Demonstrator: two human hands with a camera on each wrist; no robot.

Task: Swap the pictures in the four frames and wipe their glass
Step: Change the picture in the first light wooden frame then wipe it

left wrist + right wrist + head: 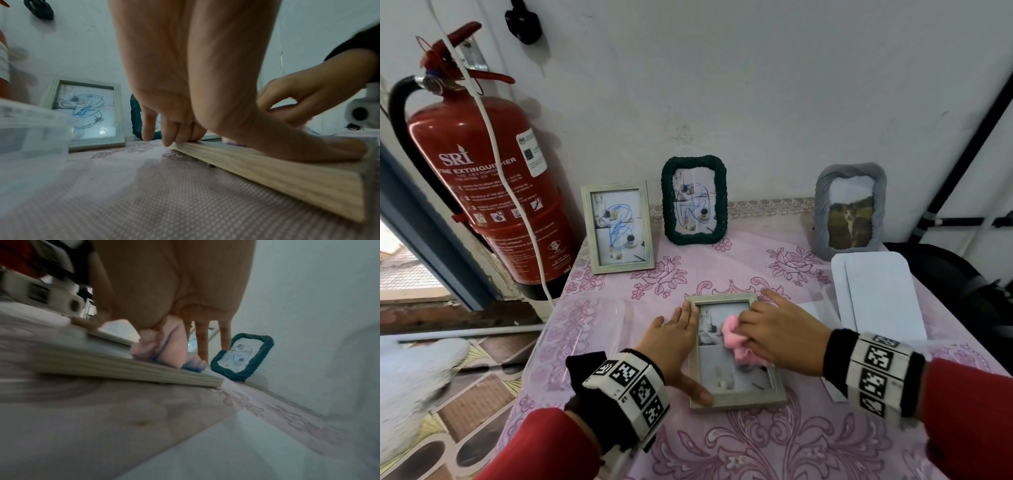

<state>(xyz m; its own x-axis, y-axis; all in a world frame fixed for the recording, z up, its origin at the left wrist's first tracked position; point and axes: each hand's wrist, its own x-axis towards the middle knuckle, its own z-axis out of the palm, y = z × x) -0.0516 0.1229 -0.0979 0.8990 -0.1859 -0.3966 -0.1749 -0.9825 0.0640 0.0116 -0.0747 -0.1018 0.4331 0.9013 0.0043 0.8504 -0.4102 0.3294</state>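
Left hand (671, 339) is laid flat, steadying the pale wooden frame (736, 399); a pink cloth (739, 346) is gripped by the right hand (780, 335). Glass-wiping is judged underway; the lower pane should be covered next.

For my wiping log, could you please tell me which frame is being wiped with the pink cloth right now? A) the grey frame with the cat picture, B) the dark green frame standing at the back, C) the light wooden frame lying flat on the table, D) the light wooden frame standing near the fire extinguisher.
C: the right hand presses the pink cloth on the glass of the flat wooden frame, which the left hand steadies.
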